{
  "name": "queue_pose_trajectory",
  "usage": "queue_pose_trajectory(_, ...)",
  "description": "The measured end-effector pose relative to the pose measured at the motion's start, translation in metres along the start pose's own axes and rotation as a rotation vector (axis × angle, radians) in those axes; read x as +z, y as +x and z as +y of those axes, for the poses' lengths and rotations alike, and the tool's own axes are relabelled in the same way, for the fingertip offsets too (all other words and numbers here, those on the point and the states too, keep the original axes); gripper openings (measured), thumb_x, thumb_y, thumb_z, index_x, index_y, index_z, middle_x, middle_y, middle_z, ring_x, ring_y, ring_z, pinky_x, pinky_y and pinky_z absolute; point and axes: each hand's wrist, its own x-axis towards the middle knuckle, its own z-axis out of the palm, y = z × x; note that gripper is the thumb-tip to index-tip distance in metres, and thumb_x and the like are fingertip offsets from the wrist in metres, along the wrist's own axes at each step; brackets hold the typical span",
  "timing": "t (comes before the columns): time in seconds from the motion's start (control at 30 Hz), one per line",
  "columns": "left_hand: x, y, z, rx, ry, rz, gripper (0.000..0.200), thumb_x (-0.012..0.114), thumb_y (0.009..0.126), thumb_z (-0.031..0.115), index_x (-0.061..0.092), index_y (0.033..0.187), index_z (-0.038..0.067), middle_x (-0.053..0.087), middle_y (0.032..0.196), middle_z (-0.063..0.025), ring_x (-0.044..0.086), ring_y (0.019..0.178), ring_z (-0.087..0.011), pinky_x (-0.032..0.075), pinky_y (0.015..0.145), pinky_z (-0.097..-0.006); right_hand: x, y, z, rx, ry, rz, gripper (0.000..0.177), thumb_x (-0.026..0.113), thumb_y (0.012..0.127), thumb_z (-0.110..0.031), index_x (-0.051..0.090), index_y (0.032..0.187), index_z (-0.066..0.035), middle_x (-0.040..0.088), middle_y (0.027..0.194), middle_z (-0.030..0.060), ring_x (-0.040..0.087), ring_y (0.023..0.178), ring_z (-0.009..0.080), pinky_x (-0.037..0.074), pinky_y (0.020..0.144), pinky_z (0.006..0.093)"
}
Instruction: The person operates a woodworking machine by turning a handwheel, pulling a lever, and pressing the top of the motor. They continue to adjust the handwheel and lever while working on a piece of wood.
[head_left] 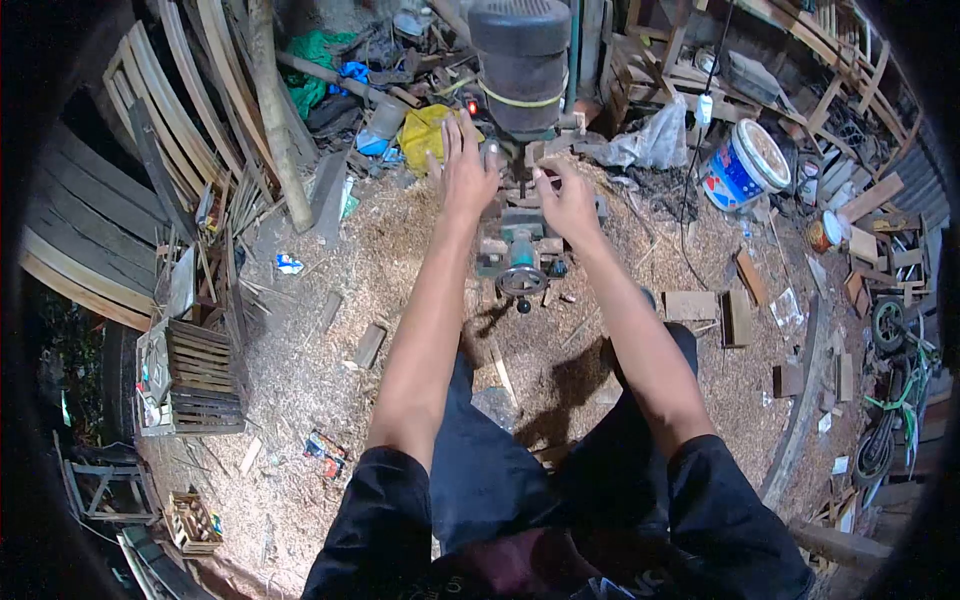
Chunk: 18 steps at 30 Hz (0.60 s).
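In front of me stands a bench machine with a dark upright motor housing (520, 80), a yellowish band around it. Below it sits a green vise (520, 240) with a round handwheel (522, 281). My left hand (466, 170) is raised at the machine's left side, fingers stretched out near a small glowing red light (472, 106). Thumb and fingers of my right hand (568, 200) are bent together at the machine's right, close to a small light-brown block (535, 153). Whatever lies between those fingers is too small to make out.
Wood shavings (330, 270) cover the ground. A yellow sack (425, 138) lies behind my left hand. To the right are a white-and-blue bucket (745, 165), wood blocks (737, 318) and a small bicycle (890, 400). A slatted wooden crate (195, 375) and leaning boards (180, 110) stand left.
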Motion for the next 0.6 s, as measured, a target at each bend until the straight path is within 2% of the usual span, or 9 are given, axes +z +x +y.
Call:
queue_pose_trajectory(0.17,0.017,0.017,-0.004,-0.003,0.151,-0.069,0.077,0.051,0.091,0.029,0.009,0.154,0.012,0.020,0.157,-0.0159,0.023,0.144,-0.0346,0.010,0.108,-0.0716,0.006,-0.002,0.020,0.041,-0.021,-0.071,0.026,0.062,0.088,-0.019,0.065,0.103,0.003,0.067,0.096,0.0239,0.065,0.092,0.0401,0.050,0.084,0.0443)
queue_pose_trajectory(0.27,0.022,0.013,-0.002,-0.061,0.122,-0.127,0.078,0.052,0.090,0.027,0.010,0.153,0.012,0.019,0.158,-0.0150,0.023,0.143,-0.0349,0.009,0.108,-0.0714,0.006,-0.027,0.032,0.158,-0.016,-0.137,0.028,0.062,0.088,-0.020,0.065,0.103,0.003,0.068,0.098,0.0240,0.066,0.093,0.0392,0.051,0.083,0.0440)
queue_pose_trajectory(0.3,0.027,0.009,-0.007,-0.028,0.169,-0.104,0.068,0.050,0.091,0.030,0.025,0.151,0.010,0.020,0.157,-0.0160,0.023,0.143,-0.0353,0.009,0.107,-0.0726,0.009,-0.038,0.046,0.174,0.033,-0.136,0.031,0.062,0.088,-0.022,0.065,0.105,0.004,0.067,0.100,0.0245,0.066,0.094,0.0386,0.051,0.083,0.0432)
queue_pose_trajectory(0.37,0.072,0.006,-0.054,-0.291,0.247,-0.846,0.058,0.045,0.093,0.039,0.043,0.141,0.006,0.033,0.151,-0.0188,0.023,0.143,-0.0360,0.009,0.108,-0.0711,0.021,-0.073,0.100,0.281,-0.014,-0.152,0.039,0.061,0.089,-0.031,0.065,0.106,0.004,0.067,0.100,0.0252,0.065,0.095,0.0399,0.051,0.084,0.0440)
queue_pose_trajectory(0.4,0.076,-0.020,-0.056,-0.371,0.176,-0.841,0.059,0.042,0.094,0.043,0.048,0.137,0.003,0.040,0.145,-0.0215,0.029,0.140,-0.0377,0.015,0.110,-0.0659,0.027,-0.085,0.130,0.316,-0.038,-0.157,0.044,0.060,0.089,-0.036,0.065,0.107,0.004,0.067,0.099,0.0255,0.065,0.096,0.0405,0.050,0.085,0.0443)
queue_pose_trajectory(0.43,0.075,-0.049,-0.057,-0.449,0.108,-0.826,0.063,0.039,0.094,0.048,0.052,0.132,0.000,0.048,0.138,-0.0243,0.035,0.136,-0.0393,0.020,0.112,-0.0606,0.035,-0.098,0.161,0.448,-0.129,-0.212,0.047,0.060,0.089,-0.038,0.065,0.108,0.004,0.067,0.100,0.0256,0.065,0.098,0.0403,0.050,0.086,0.0429)
queue_pose_trajectory(0.5,0.140,-0.113,-0.102,-0.356,-0.014,-0.790,0.070,0.037,0.093,0.053,0.050,0.131,-0.004,0.056,0.127,-0.0273,0.048,0.125,-0.0418,0.033,0.110,-0.0490,0.047,-0.130,0.203,0.722,-0.311,-0.320,0.052,0.060,0.089,-0.043,0.064,0.111,0.004,0.067,0.102,0.0258,0.064,0.100,0.0399,0.049,0.088,0.0401)
queue_pose_trajectory(0.57,0.139,-0.143,-0.080,-0.524,-0.176,-0.814,0.070,0.037,0.093,0.053,0.052,0.127,-0.006,0.058,0.122,-0.0301,0.055,0.116,-0.0429,0.041,0.104,-0.0451,0.055,-0.139,0.207,0.862,-0.328,-0.387,0.060,0.054,0.090,-0.052,0.064,0.113,0.003,0.067,0.103,0.0263,0.064,0.100,0.0423,0.050,0.087,0.0414)
queue_pose_trajectory(0.6,0.140,-0.149,-0.063,-0.596,-0.223,-0.709,0.069,0.038,0.093,0.052,0.053,0.126,-0.006,0.058,0.121,-0.0303,0.055,0.116,-0.0425,0.041,0.103,-0.0455,0.058,-0.149,0.204,0.935,-0.341,-0.430,0.064,0.052,0.090,-0.057,0.063,0.114,0.002,0.067,0.103,0.0266,0.063,0.100,0.0434,0.050,0.086,0.0420)
